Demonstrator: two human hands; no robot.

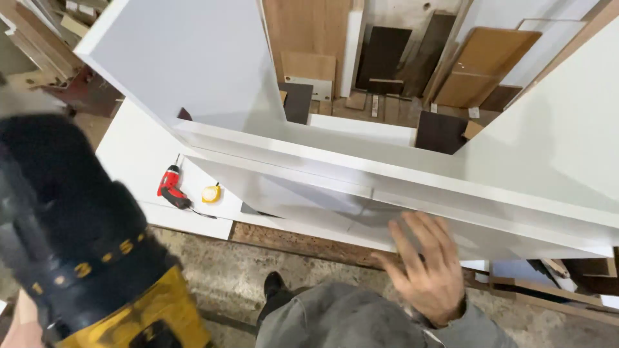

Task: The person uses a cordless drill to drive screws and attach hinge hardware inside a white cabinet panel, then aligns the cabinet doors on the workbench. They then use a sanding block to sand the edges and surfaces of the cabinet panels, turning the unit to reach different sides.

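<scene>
A black and yellow cordless drill [90, 258] fills the lower left, very close to the camera and blurred. Only a sliver of my left hand [19, 319] shows beneath it, gripping the drill. My right hand [427, 270] lies flat with fingers spread against the front edge of a white cabinet panel [309, 161]. This panel joins two upright white boards, one at the left [187, 64] and one at the right [561, 135]. A grey sleeve covers my right wrist.
A small red power screwdriver [171, 188] and a yellow tape measure [211, 193] lie on a flat white board [129, 154] on the floor. Brown and dark board offcuts [477, 64] lean at the back. My dark shoe [274, 283] stands on rough concrete floor.
</scene>
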